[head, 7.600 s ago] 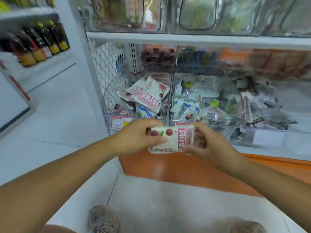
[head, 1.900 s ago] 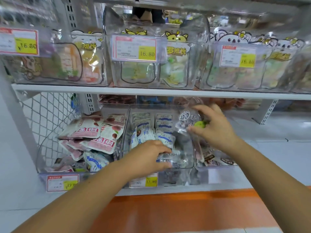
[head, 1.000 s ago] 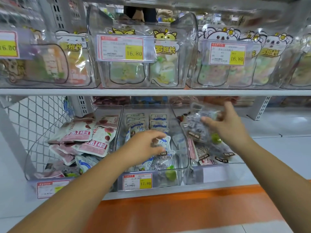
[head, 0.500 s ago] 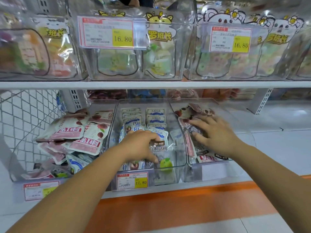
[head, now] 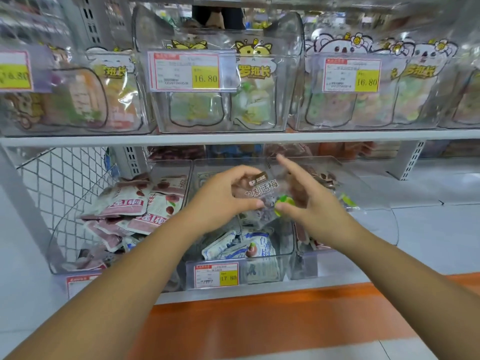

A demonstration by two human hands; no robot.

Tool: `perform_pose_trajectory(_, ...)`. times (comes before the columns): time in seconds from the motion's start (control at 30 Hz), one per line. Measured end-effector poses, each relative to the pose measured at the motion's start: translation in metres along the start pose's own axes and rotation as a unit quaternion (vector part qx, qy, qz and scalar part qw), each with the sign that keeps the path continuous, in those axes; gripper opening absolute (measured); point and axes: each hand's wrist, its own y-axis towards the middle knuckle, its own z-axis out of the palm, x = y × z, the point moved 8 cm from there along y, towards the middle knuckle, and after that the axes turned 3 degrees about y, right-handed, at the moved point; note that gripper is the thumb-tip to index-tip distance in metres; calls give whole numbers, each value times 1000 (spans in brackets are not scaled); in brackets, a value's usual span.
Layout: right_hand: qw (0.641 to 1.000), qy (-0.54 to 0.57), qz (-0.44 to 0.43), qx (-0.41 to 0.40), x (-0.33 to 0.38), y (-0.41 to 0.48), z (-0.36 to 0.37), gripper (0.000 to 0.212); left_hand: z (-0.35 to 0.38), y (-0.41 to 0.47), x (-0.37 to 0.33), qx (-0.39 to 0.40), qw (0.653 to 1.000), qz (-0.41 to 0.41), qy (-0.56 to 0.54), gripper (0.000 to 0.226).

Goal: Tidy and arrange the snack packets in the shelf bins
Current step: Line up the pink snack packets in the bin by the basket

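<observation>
Clear-plastic packet (head: pixel 261 193) with brown lettering and a green mark: lifted above the middle bin (head: pixel 288 242), not resting in any bin. Pinched at its left edge by left hand (head: pixel 220 201), fingers (head: pixel 241 172) curled over the top, thumb beneath. Right hand (head: pixel 311 203) at its right side, thumb against the green mark, index finger straight and raised; unable to tell closed grasp from mere touch. Below, in middle bin, blue-and-white packets (head: pixel 233 248) lying loose and overlapping. Left bin (head: pixel 59 245): red-and-white packets (head: pixel 124 203) piled at angles, some slumped to the bottom. Right bin (head: pixel 376 224): similar clear packets, partly hidden behind the hand. Upper bins (head: pixel 220 120) on the shelf (head: pixel 233 137) standing in order. Judged: sorting under way, held packet not yet placed, probably bound for right bin; left and middle bins left to straighten
</observation>
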Motion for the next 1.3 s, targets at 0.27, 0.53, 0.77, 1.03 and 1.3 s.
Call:
perform_pose_trajectory(0.27, 966, -146, 109, -185, -58, 4, -90, 20, -26, -22, 27, 33, 947, 26, 318, 50)
perform_pose_trajectory(0.53, 833, -528, 117, -118, -58, 26, -79, 35, -65, -57, 75, 49, 913, -29, 404, 73)
perform_pose_trajectory(0.77, 932, -275, 50, 232, -15, 58, 91, 41, -64, -72, 91, 79, 917, -31, 390, 91)
perform_pose_trajectory(1.03, 806, -452, 120, 363, -86, 101, 157, 104, -66, -74, 93, 63, 920, -29, 387, 80)
perform_pose_trajectory(1.3, 766, -536, 97, 341, -74, 91, 121, 52, -68, -77, 95, 58, 928, -25, 366, 83)
